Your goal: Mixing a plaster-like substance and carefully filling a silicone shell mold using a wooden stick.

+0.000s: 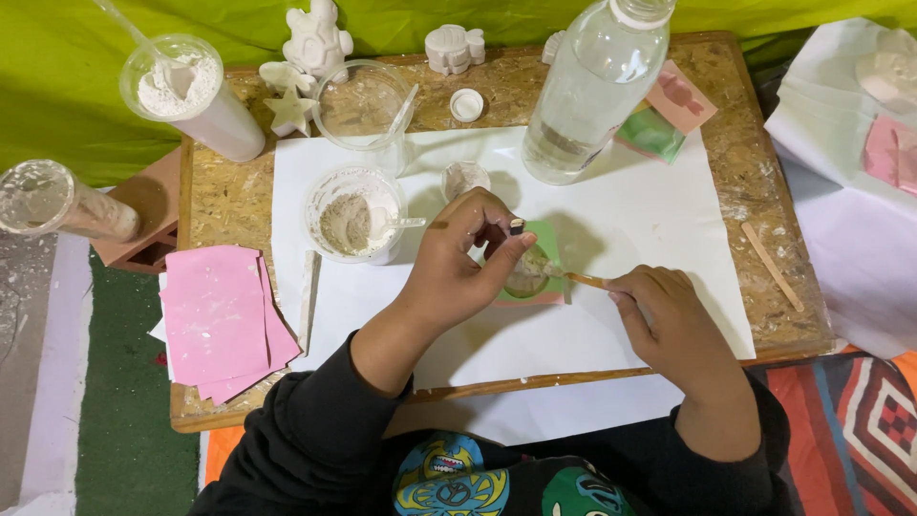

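Observation:
My left hand (458, 263) rests on the white paper sheet (650, 201) and pinches the edge of a small green mould (546, 239) filled with grey-white paste. My right hand (669, 320) grips a thin wooden stick (585, 279) whose tip reaches into the paste in the mould. Just left of my left hand stands a clear plastic cup (353, 215) with grey plaster mix and a spoon in it. A small round lid with powder (465, 177) lies behind my left hand.
A large clear water bottle (592, 91) stands at the back, its white cap (466, 104) nearby. An empty clear cup (363, 105), a powder-filled cup (186, 91), white plaster figures (315, 43), pink sheets (218, 320), coloured moulds (664, 115) and a spare stick (772, 266) surround the paper.

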